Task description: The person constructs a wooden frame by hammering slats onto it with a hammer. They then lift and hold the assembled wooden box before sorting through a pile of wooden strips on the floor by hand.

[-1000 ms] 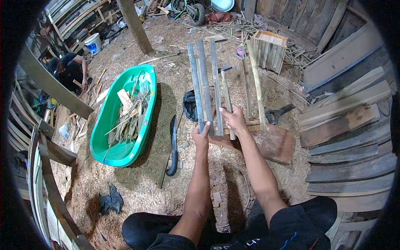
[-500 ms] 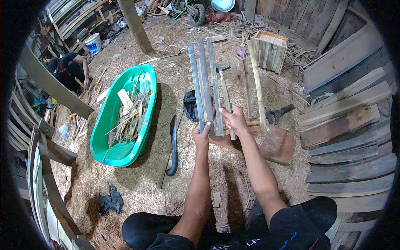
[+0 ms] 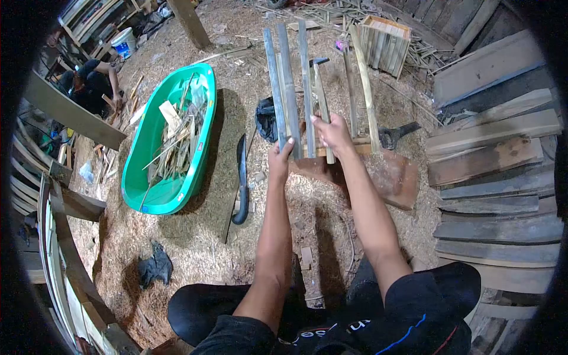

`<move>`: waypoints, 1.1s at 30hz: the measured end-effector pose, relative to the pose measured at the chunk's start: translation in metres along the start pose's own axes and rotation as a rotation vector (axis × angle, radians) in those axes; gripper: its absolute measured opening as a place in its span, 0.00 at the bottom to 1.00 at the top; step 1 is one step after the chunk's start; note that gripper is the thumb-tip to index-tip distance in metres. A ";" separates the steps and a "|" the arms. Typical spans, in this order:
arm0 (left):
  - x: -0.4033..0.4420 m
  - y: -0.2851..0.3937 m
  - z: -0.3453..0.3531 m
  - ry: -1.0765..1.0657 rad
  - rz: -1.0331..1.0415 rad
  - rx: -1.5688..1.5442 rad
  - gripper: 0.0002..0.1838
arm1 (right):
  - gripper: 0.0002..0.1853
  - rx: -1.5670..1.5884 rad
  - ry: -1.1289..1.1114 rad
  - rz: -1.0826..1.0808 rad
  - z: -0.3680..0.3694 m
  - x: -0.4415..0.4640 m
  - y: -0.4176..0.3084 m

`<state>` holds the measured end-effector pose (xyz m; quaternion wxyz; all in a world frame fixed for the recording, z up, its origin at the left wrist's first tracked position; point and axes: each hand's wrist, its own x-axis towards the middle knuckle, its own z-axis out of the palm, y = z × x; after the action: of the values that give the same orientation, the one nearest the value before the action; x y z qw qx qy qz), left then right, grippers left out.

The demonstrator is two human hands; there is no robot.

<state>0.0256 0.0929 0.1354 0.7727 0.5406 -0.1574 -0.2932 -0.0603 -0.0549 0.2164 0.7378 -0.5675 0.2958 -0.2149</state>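
Note:
My left hand [image 3: 280,157] grips the near end of the leftmost slat [image 3: 273,83] of a slatted wooden frame. Its grey and pale slats run away from me, joined by a crosspiece [image 3: 361,146] near my end. In my right hand [image 3: 333,134] is a hammer, its pale wooden handle [image 3: 321,94] pointing away and its dark head [image 3: 319,61] at the far end. The handle lies over the gap right of the middle slats. Under the frame's near end is a reddish-brown block [image 3: 397,180], partly hidden.
Left of the frame stand a green tub [image 3: 133,168] of wood scraps and a large knife [image 3: 241,183] on sawdust. A black plastic bag [image 3: 266,118], a slatted crate [image 3: 383,47] and stacked boards [image 3: 497,189] surround the work. Another person [image 3: 94,86] crouches at far left.
The view has tilted down, so everything sits higher in it. Both hands have moved slightly farther from me, with the slatted frame and hammer still held.

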 end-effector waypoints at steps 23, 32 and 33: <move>0.020 0.011 0.014 0.040 0.146 -0.017 0.16 | 0.06 -0.062 0.016 -0.027 0.005 0.035 -0.002; 0.020 0.020 0.012 -0.016 0.067 0.114 0.17 | 0.07 0.003 -0.006 0.016 0.001 0.040 -0.004; 0.019 0.022 0.014 -0.012 0.059 0.111 0.17 | 0.07 0.018 -0.011 0.013 0.001 0.040 -0.005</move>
<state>0.0389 0.0760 0.1595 0.7490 0.5759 -0.1939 -0.2640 -0.0302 -0.0810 0.2137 0.7457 -0.5602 0.2933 -0.2096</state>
